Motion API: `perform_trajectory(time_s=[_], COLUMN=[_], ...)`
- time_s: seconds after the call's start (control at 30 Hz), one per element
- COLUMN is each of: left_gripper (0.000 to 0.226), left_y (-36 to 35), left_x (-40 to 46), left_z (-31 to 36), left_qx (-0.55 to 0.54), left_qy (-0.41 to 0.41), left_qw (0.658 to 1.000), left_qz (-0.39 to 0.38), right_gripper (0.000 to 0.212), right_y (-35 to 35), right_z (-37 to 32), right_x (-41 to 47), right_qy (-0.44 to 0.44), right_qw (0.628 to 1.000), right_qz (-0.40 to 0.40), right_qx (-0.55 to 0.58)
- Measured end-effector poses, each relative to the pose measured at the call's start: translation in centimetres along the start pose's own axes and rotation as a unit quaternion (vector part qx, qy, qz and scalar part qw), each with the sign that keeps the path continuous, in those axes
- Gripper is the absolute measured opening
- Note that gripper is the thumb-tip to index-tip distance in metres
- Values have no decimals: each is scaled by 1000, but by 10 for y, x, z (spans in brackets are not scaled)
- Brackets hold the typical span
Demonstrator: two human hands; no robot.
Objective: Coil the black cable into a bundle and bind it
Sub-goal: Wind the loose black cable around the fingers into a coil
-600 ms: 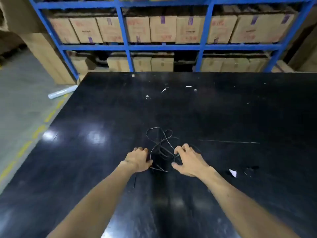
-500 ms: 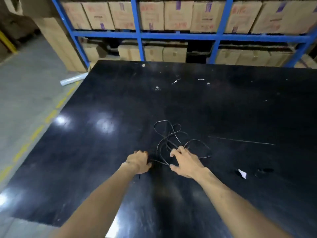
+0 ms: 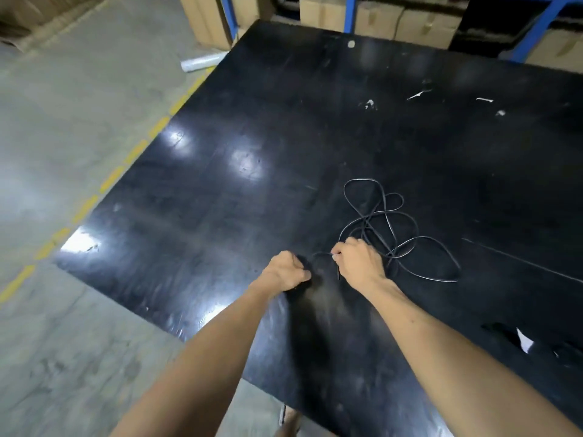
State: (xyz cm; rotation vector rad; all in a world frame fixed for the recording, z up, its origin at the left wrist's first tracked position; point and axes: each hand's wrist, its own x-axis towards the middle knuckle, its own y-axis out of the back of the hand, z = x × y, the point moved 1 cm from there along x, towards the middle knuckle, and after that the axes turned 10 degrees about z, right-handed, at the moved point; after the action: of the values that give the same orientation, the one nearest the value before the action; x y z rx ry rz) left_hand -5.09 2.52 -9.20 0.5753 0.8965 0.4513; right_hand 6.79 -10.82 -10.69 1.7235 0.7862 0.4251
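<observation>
A thin black cable (image 3: 419,239) lies in loose tangled loops on the black table (image 3: 284,152), just right of centre. My right hand (image 3: 359,263) pinches a strand of it at the near left side of the tangle. My left hand (image 3: 285,272) is closed into a fist a little to the left, gripping what looks like the cable's dark end; a short arc of cable runs between the two hands. The loops spread away to the right and far side of my right hand.
A long thin line (image 3: 520,263) lies on the table to the right. White scraps (image 3: 523,342) sit near the right edge and several more at the far side (image 3: 369,104). Cardboard boxes (image 3: 378,14) on blue racking stand behind. A plastic roll (image 3: 202,63) lies on the floor.
The view has swung left and down, so the table's left corner and floor show. Both hands have closed on the cable, and the loops now lie to the right of my right hand.
</observation>
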Motion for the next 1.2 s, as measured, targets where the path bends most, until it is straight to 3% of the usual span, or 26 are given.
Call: perform_trajectory(time_s=[0.03,0.17,0.37,0.63,0.9,1.03,1.13,1.2], left_gripper=[2,24,44,50,56,57,58,61], left_y=[5,19,15,13,27,48,78,101], left_x=[-4,-15,-38,-96,-145,-157,-149,-139], left_z=[1,17,70,134,175,203,227,237], left_qx=[-56,-146,-192,-153,-253,-363,-431,-451], left_qy=[14,-11,-57,-131,-200,-230,-246,-246], left_qw=[998,972,894,791,707,667,709,740], left_qz=[-35,-181,-400,-578,-629,-608,-501,-434], right_gripper=[25,15,14,13,11,6,48,59], right_y=[7,48,106,156,198,198,183,175], right_z=[4,16,23,35,44,48,53,60], right_x=[-1,-8,-19,-47,-76,-90,-109,-126], right_qy=[-11,-2,-2,-39,-63,-14,-131,-161], right_qw=[999,975,958,931,900,907,895,887], right_qz=[15,99,165,201,258,247,214,200], right_qx=[50,200,236,301,345,342,369,383])
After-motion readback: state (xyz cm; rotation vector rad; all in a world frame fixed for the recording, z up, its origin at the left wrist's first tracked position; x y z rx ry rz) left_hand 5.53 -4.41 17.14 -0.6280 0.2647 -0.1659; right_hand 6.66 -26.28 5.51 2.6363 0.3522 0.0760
